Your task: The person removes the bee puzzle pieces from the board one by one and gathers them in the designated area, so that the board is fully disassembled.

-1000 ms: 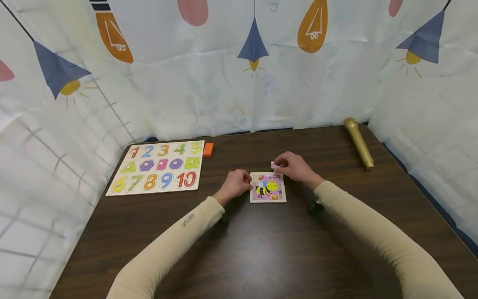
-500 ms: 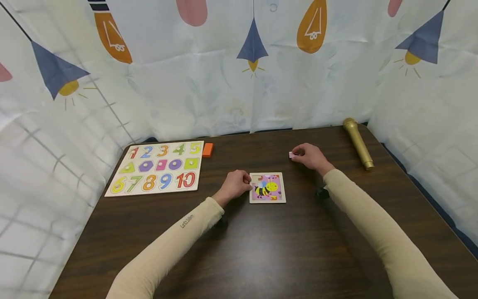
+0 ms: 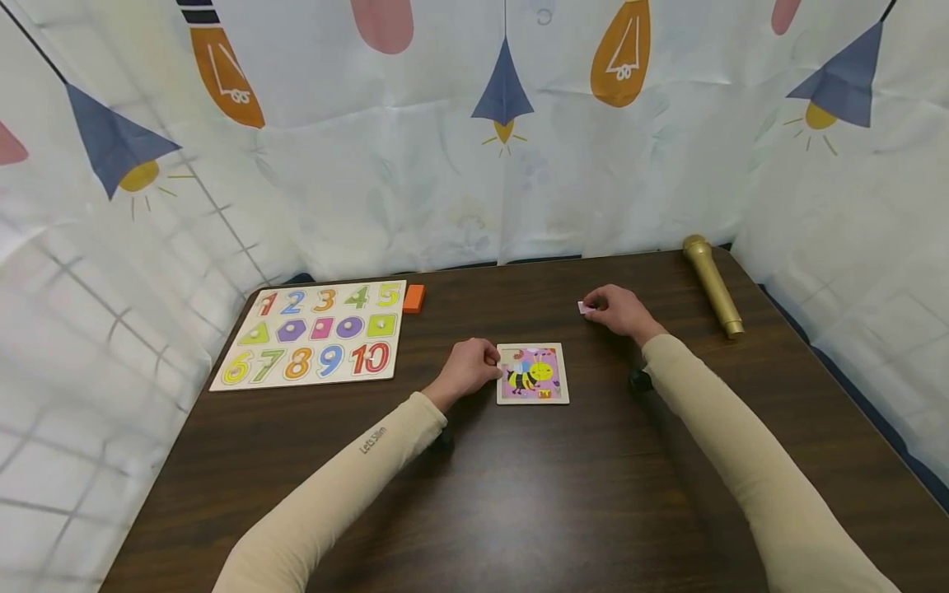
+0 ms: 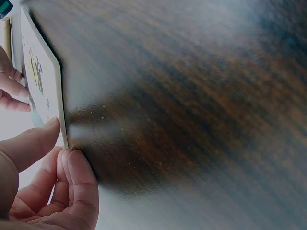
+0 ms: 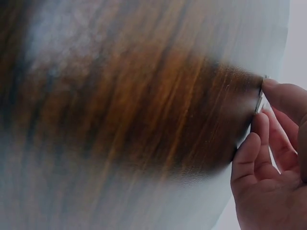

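A small square bee puzzle point(image 3: 532, 389) in a pale wooden frame lies at mid-table, its picture yellow, black and pink. My left hand point(image 3: 469, 366) holds the frame's left edge. In the left wrist view, the thumb point(image 4: 41, 139) lies over the board's rim and the fingers curl against its edge. Behind and to the right of the puzzle, my right hand point(image 3: 621, 313) pinches a small pale pink puzzle piece point(image 3: 584, 308) between thumb and fingertips, low at the tabletop. Only a thin edge of the piece point(image 5: 260, 101) shows in the right wrist view.
A number-and-shape peg board point(image 3: 307, 336) lies at the left, with an orange block point(image 3: 413, 298) at its upper right corner. A gold microphone point(image 3: 713, 284) rests near the back right corner. A patterned white curtain point(image 3: 430, 181) borders the dark wooden table point(image 3: 519, 494).
My right hand has carried the pink puzzle piece from the puzzle's top right corner back and to the right, then slowed there. My left hand stays on the frame's left edge.
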`<state>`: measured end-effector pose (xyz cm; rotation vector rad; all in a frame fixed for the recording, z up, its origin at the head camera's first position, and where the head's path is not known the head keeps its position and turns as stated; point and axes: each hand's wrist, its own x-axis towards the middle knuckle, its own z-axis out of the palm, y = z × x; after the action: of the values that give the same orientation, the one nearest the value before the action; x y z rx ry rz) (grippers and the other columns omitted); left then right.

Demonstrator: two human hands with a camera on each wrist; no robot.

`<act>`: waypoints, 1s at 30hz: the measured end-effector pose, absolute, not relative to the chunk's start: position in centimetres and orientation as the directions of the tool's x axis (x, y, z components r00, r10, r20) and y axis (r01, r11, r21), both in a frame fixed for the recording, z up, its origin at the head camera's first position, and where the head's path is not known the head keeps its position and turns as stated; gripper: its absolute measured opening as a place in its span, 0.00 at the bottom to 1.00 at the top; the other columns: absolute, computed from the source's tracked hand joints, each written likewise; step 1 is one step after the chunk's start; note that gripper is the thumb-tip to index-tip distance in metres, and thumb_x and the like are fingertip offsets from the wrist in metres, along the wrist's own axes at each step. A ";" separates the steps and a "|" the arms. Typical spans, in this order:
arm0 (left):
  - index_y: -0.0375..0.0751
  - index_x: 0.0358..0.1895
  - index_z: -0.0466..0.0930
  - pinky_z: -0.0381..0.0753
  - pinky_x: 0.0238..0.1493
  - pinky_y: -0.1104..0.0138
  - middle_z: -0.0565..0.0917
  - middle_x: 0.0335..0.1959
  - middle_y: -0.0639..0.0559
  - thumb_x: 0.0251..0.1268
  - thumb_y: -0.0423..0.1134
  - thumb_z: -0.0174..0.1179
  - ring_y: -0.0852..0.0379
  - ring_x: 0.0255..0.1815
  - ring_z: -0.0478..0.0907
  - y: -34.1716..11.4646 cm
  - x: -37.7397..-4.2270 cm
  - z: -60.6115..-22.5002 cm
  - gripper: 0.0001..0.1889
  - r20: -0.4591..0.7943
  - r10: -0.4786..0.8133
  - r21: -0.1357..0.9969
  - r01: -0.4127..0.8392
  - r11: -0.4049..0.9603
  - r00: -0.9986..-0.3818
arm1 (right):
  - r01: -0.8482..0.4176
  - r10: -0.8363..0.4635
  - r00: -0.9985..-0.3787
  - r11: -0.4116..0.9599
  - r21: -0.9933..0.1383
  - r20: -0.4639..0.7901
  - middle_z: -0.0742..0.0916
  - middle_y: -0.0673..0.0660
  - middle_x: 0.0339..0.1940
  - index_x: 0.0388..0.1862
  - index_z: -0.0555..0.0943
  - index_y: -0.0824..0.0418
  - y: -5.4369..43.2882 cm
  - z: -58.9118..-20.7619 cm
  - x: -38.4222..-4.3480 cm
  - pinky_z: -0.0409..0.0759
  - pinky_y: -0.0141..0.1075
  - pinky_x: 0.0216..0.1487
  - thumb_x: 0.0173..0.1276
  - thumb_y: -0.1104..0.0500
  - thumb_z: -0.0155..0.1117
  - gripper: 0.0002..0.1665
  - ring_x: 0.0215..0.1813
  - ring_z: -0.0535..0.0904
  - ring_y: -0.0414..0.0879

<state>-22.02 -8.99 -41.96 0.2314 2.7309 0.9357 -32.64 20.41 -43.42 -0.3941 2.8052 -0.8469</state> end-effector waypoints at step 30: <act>0.33 0.46 0.82 0.77 0.45 0.62 0.80 0.36 0.47 0.60 0.33 0.67 0.53 0.37 0.73 -9.1 -22.2 -42.4 0.12 -0.178 0.224 0.631 0.064 0.773 -0.958 | -0.177 -0.286 -0.953 0.798 -0.576 -0.103 0.78 0.67 0.56 0.53 0.80 0.69 20.3 -43.5 -32.8 0.70 0.53 0.57 0.71 0.58 0.62 0.18 0.51 0.72 0.58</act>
<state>-22.17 -9.06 -42.36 0.2252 2.7246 0.9565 -32.80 20.28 -43.49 -0.3648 2.8010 -0.8692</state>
